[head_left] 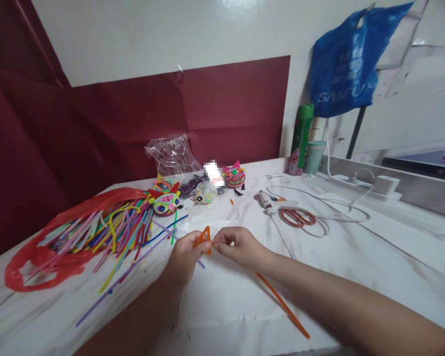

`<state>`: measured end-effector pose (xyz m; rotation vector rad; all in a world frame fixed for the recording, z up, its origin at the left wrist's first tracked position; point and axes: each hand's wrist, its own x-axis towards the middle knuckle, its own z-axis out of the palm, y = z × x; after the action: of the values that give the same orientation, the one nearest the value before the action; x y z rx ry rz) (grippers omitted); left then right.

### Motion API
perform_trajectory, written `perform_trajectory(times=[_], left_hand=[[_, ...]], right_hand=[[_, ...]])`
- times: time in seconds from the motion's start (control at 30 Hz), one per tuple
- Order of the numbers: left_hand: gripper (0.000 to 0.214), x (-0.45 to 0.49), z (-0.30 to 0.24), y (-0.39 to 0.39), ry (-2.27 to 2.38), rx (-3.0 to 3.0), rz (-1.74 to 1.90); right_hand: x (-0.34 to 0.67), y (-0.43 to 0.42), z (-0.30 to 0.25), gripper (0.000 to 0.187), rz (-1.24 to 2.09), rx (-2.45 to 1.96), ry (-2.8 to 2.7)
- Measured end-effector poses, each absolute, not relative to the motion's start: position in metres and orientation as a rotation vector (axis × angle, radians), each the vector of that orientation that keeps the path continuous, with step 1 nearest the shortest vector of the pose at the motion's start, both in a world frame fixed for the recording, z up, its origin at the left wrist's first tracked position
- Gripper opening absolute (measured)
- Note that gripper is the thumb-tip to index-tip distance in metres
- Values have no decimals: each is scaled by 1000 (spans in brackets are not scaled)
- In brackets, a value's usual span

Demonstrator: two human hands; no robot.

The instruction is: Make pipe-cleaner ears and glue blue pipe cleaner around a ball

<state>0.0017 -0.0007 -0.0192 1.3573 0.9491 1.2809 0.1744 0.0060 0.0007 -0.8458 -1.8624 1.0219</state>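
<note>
An orange pipe cleaner [207, 233], bent into a small triangle-like shape with strands across it, is pinched between the thumb and fingers of my left hand [183, 254]. My right hand [239, 246] closes its fingertips at the right side of this shape, where a bit of orange shows between the hands. Another orange length [284, 305] runs out from below my right forearm toward the front edge; whether it joins the bent piece is hidden. Under both hands lies a white sheet [215, 296]. A purple pipe cleaner [114, 284] passes close to my left hand.
At left, a red plastic bag [44, 269] holds many coloured pipe cleaners [111, 222]. Behind stand decorated masks [166, 201], a clear round ornament [205, 193] and crinkled clear plastic [172, 153]. A glue gun [282, 204] with cables, a green spray can [302, 138] and a cup [314, 157] are at right.
</note>
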Motion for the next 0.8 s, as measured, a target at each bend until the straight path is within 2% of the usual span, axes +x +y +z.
perform_trajectory(times=[0.23, 0.37, 0.53, 0.67, 0.8], left_hand=[[17, 2, -7, -5, 839, 1273, 1245], [18, 3, -4, -10, 789, 1288, 1179], [15, 4, -5, -10, 866, 1363, 1315], [5, 4, -7, -8, 1057, 1703, 1566], [8, 4, -8, -11, 982, 2080, 1582]], right_hand=[[184, 8, 5, 12, 561, -663, -2114], [188, 11, 7, 14, 408, -537, -2205], [189, 11, 10, 8, 111, -502, -2029], [184, 6, 7, 13, 323, -693, -1912], [174, -2, 5, 16, 676, -793, -1887]])
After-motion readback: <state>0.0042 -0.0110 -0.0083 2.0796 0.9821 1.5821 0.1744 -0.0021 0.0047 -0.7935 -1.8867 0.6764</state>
